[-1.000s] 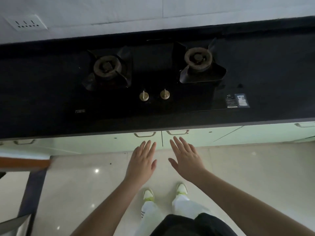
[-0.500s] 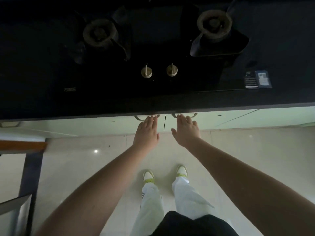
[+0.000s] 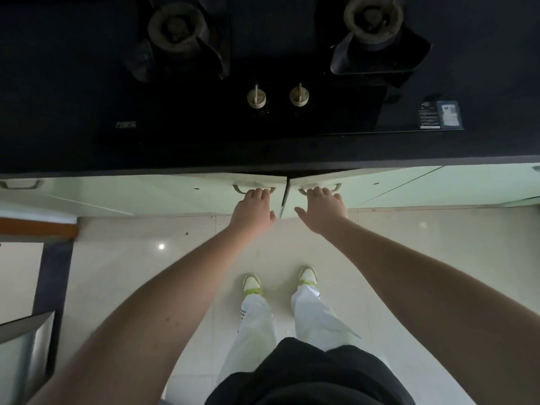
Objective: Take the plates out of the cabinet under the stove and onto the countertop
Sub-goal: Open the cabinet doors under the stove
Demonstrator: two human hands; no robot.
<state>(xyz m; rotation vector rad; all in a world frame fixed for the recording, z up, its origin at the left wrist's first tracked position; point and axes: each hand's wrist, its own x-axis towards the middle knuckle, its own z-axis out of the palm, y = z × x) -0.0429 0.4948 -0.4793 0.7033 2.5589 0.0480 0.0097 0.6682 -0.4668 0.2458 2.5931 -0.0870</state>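
Below the counter edge: two pale green cabinet doors, left door (image 3: 175,190) and right door (image 3: 380,185), inner edges swung slightly out, dark gap above the seam.
Writing: small pale logo (image 3: 126,124) on stove glass front left, too blurred to read; sticker label (image 3: 441,115) front right, print too small to read.
Stove (image 3: 268,124): black glass top, set in dark countertop (image 3: 43,147).
Burners: 2, left burner (image 3: 175,27) and right burner (image 3: 372,17).
Knobs: 2, brass-coloured, left knob (image 3: 256,98), right knob (image 3: 299,96), side by side at centre front.
Door handles: 2 curved metal ones at the seam, left handle (image 3: 238,189), right handle (image 3: 337,187); third handle (image 3: 20,185) far left.
Left hand (image 3: 252,210): fingers hooked over left handle, tips hidden behind it, thumb free beside the palm.
Right hand (image 3: 323,210): fingers curled over right handle, thumb stretched out toward the seam.
Plates: none visible; cabinet inside is hidden.
Floor (image 3: 117,273): light tiles.
Shoes: 2, white and green (image 3: 252,283).
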